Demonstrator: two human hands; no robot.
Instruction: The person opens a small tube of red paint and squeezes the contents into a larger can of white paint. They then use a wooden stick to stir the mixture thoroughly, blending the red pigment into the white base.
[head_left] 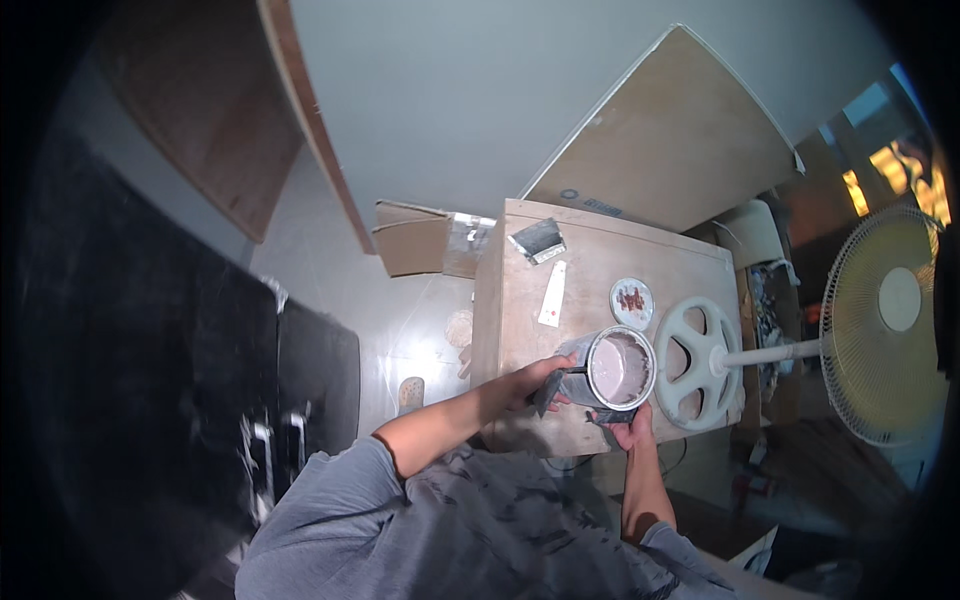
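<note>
A metal can (622, 368) holding pale pinkish liquid is between my hands at the front of a wooden cabinet top (515, 360). My left hand (540, 385) is closed at its left side, with a dark flat item (547, 397) by the fingers. My right hand (630, 425) grips it from below right, beside another dark piece (610, 415) too small to identify. Behind them lie a round lid (631, 300) with reddish-brown residue, a white strip (552, 295) and a dark-and-pale scraper-like item (538, 242).
A standing fan (870, 330) with a white spoked base (690, 400) takes up the right side. A leaning board (670, 130) and cardboard (410, 240) are behind, a dark panel (160, 350) at left, wooden boards (210, 150) at upper left.
</note>
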